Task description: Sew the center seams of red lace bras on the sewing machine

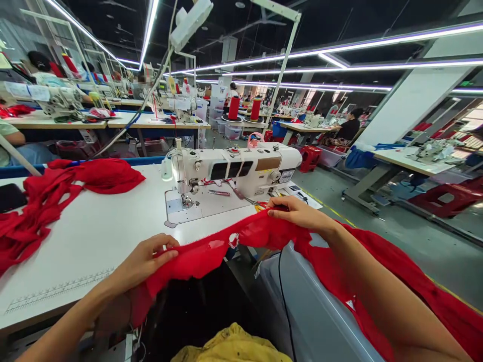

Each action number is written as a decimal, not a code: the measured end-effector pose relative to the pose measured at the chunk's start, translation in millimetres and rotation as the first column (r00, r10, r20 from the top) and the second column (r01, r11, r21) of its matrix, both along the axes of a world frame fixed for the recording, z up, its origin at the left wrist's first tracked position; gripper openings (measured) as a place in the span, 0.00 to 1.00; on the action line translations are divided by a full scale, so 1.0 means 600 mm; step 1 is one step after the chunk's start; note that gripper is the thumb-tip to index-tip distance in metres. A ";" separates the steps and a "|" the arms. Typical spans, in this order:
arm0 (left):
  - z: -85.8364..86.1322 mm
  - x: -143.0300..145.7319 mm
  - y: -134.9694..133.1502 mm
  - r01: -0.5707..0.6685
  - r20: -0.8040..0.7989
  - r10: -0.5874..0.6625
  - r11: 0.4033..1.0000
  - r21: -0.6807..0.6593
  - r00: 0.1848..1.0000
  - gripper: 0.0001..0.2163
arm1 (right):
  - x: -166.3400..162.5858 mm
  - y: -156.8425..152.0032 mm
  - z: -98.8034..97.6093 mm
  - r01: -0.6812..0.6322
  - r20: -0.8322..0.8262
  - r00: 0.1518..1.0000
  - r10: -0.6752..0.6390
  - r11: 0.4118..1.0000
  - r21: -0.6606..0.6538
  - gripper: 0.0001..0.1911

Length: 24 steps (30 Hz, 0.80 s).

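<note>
My left hand (145,259) pinches the near end of a red fabric piece (226,246) at the front edge of the white sewing table (94,236). My right hand (298,211) grips the same red fabric further right, stretching it between both hands. The cloth trails down over my right arm and off to the lower right. A white sewing machine (237,171) stands just behind the stretched fabric, its needle area to the left of my right hand.
A heap of red fabric pieces (49,196) lies on the left of the table. Scissors (252,201) rest on the machine bed. A grey bin (317,311) stands below right, yellow cloth (234,347) at the bottom. Other workers sit at sewing stations behind.
</note>
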<state>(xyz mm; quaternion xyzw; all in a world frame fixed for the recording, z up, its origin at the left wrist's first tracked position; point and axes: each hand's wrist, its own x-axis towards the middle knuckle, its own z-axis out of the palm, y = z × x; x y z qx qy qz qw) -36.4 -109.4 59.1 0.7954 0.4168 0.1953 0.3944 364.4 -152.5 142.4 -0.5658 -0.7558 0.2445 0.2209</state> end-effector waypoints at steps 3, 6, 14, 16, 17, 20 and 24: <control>0.019 -0.021 0.016 -0.022 0.041 0.027 0.994 -0.105 0.999 0.16 | -0.004 0.040 -0.023 -0.013 0.089 0.996 0.014 1.000 -0.015 0.19; 0.027 -0.040 0.041 -0.008 0.070 0.033 0.942 -0.336 0.997 0.17 | -0.020 0.091 -0.053 -0.052 0.169 0.984 0.051 0.999 0.004 0.19; 0.011 -0.074 0.103 -0.103 -0.015 0.105 0.933 -0.345 0.994 0.18 | -0.057 0.176 -0.104 -0.104 0.310 0.946 0.091 0.994 0.026 0.12; 0.012 -0.077 0.111 -0.109 -0.051 0.098 0.948 -0.299 0.994 0.18 | -0.059 0.180 -0.108 -0.113 0.332 0.938 0.095 0.993 0.037 0.12; 0.012 -0.078 0.115 -0.109 -0.073 0.092 0.957 -0.271 0.993 0.18 | -0.060 0.181 -0.111 -0.118 0.341 0.935 0.096 0.992 0.046 0.12; 0.012 -0.083 0.135 -0.108 -0.156 0.082 0.981 -0.162 0.984 0.16 | -0.060 0.189 -0.119 -0.137 0.363 0.926 0.099 0.987 0.081 0.10; 0.011 -0.083 0.172 -0.128 -0.262 0.143 0.989 0.077 0.954 0.11 | -0.076 0.201 -0.134 -0.131 0.378 0.924 0.056 0.976 0.175 0.07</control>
